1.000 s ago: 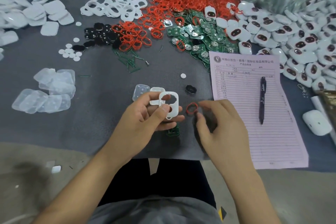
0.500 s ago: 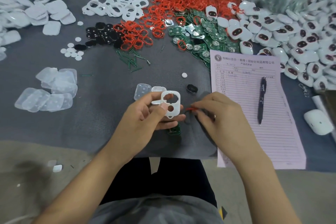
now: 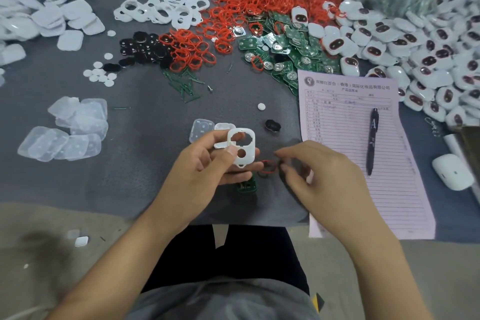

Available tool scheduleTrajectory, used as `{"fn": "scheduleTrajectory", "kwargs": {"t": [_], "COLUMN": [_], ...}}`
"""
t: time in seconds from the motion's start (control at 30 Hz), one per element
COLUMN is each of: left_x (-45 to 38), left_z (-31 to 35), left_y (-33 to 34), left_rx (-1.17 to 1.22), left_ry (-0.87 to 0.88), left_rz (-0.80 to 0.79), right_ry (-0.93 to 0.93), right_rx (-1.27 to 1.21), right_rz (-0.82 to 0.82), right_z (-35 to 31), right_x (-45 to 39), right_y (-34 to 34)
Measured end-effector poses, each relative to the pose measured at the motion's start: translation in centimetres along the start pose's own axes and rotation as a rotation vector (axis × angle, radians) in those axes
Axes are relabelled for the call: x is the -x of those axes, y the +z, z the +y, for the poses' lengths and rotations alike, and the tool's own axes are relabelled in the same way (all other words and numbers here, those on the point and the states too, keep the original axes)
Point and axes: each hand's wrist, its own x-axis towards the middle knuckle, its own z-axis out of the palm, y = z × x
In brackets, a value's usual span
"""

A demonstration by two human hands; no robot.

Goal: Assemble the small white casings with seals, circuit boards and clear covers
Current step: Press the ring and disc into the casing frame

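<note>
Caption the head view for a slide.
Left hand holds a white casing while the right hand reaches a red seal on the grey table.

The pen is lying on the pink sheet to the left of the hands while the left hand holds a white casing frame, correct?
Not quite. In the head view the pen lies on the pink sheet to the right of the hands, not the left. The left hand does hold the white casing frame.
</note>
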Motion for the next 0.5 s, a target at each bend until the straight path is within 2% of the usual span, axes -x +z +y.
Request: {"fn": "scheduleTrajectory", "kwargs": {"t": [0.13, 0.27, 0.5], "left_x": [0.0, -0.1, 0.0], "left_z": [-0.1, -0.3, 0.0], "left_y": [-0.1, -0.1, 0.0], "left_rx": [0.015, 0.028, 0.021], "left_ry": [0.006, 0.010, 0.005], "left_rz": [0.008, 0.000, -0.004], "right_ry": [0.104, 0.187, 0.201], "right_rx": [0.027, 0.066, 0.159], "right_rz": [0.133, 0.146, 0.172], "right_z": [0.4, 1.6, 3.0], "right_x": [0.2, 1.0, 1.1], "right_y": [0.3, 0.7, 0.0]}}
